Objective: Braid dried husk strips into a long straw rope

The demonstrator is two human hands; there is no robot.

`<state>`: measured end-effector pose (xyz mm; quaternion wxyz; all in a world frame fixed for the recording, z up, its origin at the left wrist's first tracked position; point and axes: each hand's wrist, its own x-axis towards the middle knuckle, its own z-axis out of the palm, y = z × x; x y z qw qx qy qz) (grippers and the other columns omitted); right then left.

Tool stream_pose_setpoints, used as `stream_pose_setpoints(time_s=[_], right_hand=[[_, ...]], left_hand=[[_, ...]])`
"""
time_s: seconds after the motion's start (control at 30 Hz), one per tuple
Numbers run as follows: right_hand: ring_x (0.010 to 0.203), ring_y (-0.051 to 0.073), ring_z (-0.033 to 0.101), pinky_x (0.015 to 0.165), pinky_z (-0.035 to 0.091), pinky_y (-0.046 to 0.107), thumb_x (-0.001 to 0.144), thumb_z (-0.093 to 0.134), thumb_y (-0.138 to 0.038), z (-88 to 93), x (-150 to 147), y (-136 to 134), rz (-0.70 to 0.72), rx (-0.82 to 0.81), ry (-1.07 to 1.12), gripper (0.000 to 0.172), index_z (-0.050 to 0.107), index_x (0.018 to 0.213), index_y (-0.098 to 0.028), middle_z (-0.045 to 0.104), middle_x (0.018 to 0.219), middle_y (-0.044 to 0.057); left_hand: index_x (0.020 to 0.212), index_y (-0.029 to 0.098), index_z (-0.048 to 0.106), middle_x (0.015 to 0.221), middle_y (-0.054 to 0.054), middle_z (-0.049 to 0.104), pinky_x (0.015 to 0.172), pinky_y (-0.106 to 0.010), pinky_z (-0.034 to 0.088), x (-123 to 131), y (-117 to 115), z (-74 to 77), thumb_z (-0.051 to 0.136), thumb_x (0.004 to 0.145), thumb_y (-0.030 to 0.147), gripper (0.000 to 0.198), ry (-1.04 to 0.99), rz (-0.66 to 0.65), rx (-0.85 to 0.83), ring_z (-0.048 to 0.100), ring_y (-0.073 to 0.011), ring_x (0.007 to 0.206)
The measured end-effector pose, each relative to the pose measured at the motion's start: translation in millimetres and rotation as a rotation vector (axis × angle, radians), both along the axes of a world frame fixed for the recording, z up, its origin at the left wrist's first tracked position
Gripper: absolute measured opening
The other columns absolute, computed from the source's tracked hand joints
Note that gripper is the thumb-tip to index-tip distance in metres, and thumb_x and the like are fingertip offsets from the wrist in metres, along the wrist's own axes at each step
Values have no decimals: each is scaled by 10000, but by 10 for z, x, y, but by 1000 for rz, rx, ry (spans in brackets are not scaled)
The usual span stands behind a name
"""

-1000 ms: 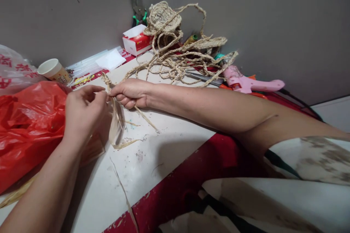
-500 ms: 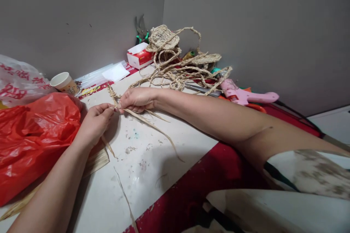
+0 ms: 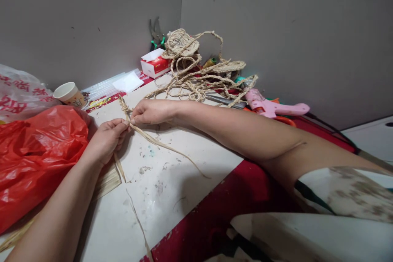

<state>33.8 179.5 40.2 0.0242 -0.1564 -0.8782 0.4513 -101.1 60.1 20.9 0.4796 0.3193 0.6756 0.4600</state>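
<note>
My left hand (image 3: 109, 137) pinches straw-coloured fibre strands at the lower end of a short braid (image 3: 124, 106). Right beside it, my right hand (image 3: 152, 112) has its thumb and fingers closed on the same strands, the fingertips nearly touching those of the left. One long strand (image 3: 172, 148) trails from between the hands towards the right across the white table top (image 3: 184, 196). Another strand (image 3: 119, 166) hangs below my left hand. The long braided rope (image 3: 199, 84) lies in a tangled heap behind my right forearm.
A red plastic bag (image 3: 46, 143) and a paper cup (image 3: 70, 94) are on the left. At the back stand a red-and-white box (image 3: 155, 64) and green-handled pruners (image 3: 157, 39). A pink glue gun (image 3: 276, 107) lies right of the rope. Flat dry leaves (image 3: 107, 182) lie under my left arm.
My right hand's fingers have shifted slightly at the strands, and the shorter strand that stuck out beneath it is no longer seen. The long trailing strand has moved a little. The view has shifted slightly.
</note>
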Motion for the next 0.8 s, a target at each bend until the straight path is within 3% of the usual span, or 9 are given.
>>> stream_pose_setpoints(time_s=[0.2, 0.37, 0.47, 0.53, 0.6, 0.7, 0.8], right_hand=[[495, 55, 352, 479, 258, 195, 766, 518, -85, 80, 14, 12, -17, 77, -18, 132, 576, 650, -106, 450, 518, -34], [343, 48, 334, 365, 229, 179, 831, 432, -169, 20, -15, -181, -125, -342, -33, 191, 524, 668, -131, 392, 423, -56], [345, 69, 440, 346, 298, 170, 827, 430, -188, -45, -20, -290, -180, -407, -38, 192, 491, 652, -138, 502, 452, -21], [367, 76, 473, 376, 356, 175, 813, 433, -181, -73, -17, -331, -178, -307, -14, 210, 484, 615, -135, 540, 466, 5], [406, 81, 486, 440, 393, 186, 787, 441, -162, -81, -8, -359, -165, -105, 8, 219, 502, 580, -126, 549, 470, 24], [492, 95, 473, 501, 359, 216, 757, 469, -168, -39, 26, -408, -137, 250, 8, 180, 558, 608, -117, 579, 538, 49], [526, 96, 417, 502, 292, 242, 754, 488, -190, 90, 104, -441, 33, 430, -29, 152, 582, 651, -130, 603, 636, 47]], left_hand=[[600, 158, 484, 443, 81, 305, 328, -134, 157, 68, 11, 6, 616, 756, 262, 229, 46, 34, 20, 216, -21, 349], [606, 142, 528, 430, 89, 266, 327, -137, 132, 104, 1, 12, 607, 751, 256, 201, -33, 43, 44, 183, -17, 344], [562, 144, 494, 428, 87, 260, 331, -133, 129, 140, -16, -1, 601, 741, 232, 227, -92, 58, 60, 183, -14, 345], [532, 158, 437, 431, 87, 258, 331, -135, 136, 172, -25, -7, 603, 732, 228, 269, -113, 92, 77, 186, -14, 344], [516, 170, 392, 432, 89, 249, 330, -138, 139, 199, -30, -6, 616, 723, 244, 314, -122, 115, 90, 186, -14, 342], [518, 169, 402, 424, 86, 263, 333, -138, 142, 209, -39, 9, 661, 685, 249, 318, -131, 103, 77, 203, -14, 344], [530, 162, 437, 415, 84, 276, 334, -134, 153, 183, -52, 29, 686, 653, 234, 287, -143, 95, 64, 209, -15, 345]])
